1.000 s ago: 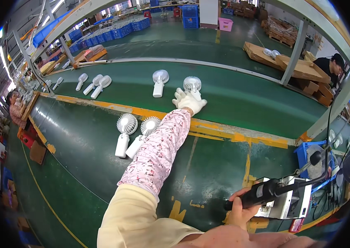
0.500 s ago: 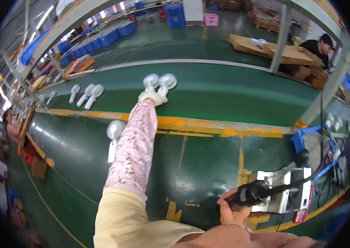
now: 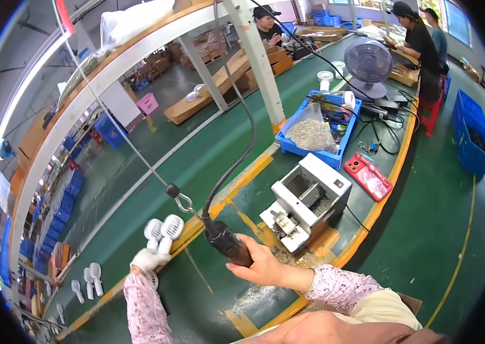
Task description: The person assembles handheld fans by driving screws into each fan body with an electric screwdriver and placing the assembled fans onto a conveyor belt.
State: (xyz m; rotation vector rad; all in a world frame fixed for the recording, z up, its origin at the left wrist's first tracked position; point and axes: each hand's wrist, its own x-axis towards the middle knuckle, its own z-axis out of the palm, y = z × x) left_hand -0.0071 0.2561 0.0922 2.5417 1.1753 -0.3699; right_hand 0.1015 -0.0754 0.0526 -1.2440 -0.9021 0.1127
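My left hand (image 3: 149, 261), in a white glove, is closed around the handles of two white handheld fans (image 3: 162, 228) over the near edge of the green belt. Their round grilles point up and away from me. Another handheld fan (image 3: 153, 279) lies on the bench, mostly hidden by my left hand and sleeve. My bare right hand (image 3: 262, 261) grips a black electric screwdriver (image 3: 228, 243), hung from a metal hook on a cord with its black cable running up. Its tip is hidden. To its right stands a white screw feeder (image 3: 311, 200).
Several handheld fans (image 3: 92, 278) lie on the belt at left. A blue tray (image 3: 337, 160) holds a bag of small metal parts (image 3: 311, 135). Beside it are a red phone (image 3: 368, 176) and a grey desk fan (image 3: 368, 62). Co-workers (image 3: 420, 40) sit farther along. A post (image 3: 259, 63) rises beyond.
The view has swung to the right. My left hand has drawn the two fans from farther across the belt toward its near edge. The screwdriver stays in my right hand.
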